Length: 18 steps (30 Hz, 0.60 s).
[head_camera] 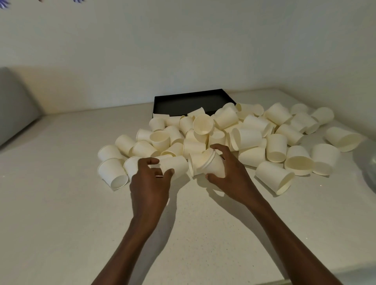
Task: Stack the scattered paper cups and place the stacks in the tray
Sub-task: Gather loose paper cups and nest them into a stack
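Loads of cream paper cups (pixel 252 138) were dumped in a messy heap just past the hands, most tipped on their sides, a few mouth-up. One cup (pixel 176 165) lay sideways in the left hand's (pixel 149 181) fingers; a short nested stack (pixel 212 164) sat tilted in the right hand (pixel 232 173). The black tray (pixel 193 101) lay flat beyond the heap.

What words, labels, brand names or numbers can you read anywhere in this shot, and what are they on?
None can be read.
The paper cups are plain, with no print showing.
The black tray shows no label.
The cup in the left hand and the cups in the right hand are blank too.
Purple shapes at the wall's top edge are cut off; no lettering visible.
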Tool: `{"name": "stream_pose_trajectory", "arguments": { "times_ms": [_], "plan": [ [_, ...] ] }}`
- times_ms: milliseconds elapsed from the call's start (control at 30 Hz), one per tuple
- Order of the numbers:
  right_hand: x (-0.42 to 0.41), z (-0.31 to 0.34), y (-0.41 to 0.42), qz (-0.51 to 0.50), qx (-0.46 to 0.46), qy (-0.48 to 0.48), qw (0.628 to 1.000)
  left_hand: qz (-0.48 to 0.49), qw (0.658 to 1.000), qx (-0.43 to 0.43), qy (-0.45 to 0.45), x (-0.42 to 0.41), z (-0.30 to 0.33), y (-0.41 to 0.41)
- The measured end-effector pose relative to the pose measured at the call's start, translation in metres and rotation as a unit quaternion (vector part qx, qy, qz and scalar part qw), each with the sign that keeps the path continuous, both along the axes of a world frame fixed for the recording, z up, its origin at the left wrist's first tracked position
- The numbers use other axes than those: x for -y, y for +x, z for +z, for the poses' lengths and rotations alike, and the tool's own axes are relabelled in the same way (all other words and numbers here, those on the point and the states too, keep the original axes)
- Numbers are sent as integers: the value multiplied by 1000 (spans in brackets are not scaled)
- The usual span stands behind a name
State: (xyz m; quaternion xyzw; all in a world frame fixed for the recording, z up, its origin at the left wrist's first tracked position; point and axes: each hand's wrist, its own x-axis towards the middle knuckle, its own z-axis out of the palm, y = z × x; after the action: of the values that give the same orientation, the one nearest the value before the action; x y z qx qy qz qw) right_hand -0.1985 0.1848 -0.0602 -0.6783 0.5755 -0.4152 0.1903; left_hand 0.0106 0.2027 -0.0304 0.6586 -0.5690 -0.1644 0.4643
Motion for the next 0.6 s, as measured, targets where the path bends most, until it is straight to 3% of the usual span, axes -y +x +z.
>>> {"name": "stream_pose_trajectory", "arguments": {
  "times_ms": [200, 367, 600],
  "plan": [
    [-13, -10, 5, 45, -72, -7, 996, -33, 999, 22, -35, -15, 27, 12],
    [-14, -6, 17, 49, -22, 2, 999, -188, 982, 15, 2, -11, 28, 15],
    [-25, -9, 35, 95, -48, -12, 994, -358, 930, -42, 76, -8, 10, 5]
  ]
}}
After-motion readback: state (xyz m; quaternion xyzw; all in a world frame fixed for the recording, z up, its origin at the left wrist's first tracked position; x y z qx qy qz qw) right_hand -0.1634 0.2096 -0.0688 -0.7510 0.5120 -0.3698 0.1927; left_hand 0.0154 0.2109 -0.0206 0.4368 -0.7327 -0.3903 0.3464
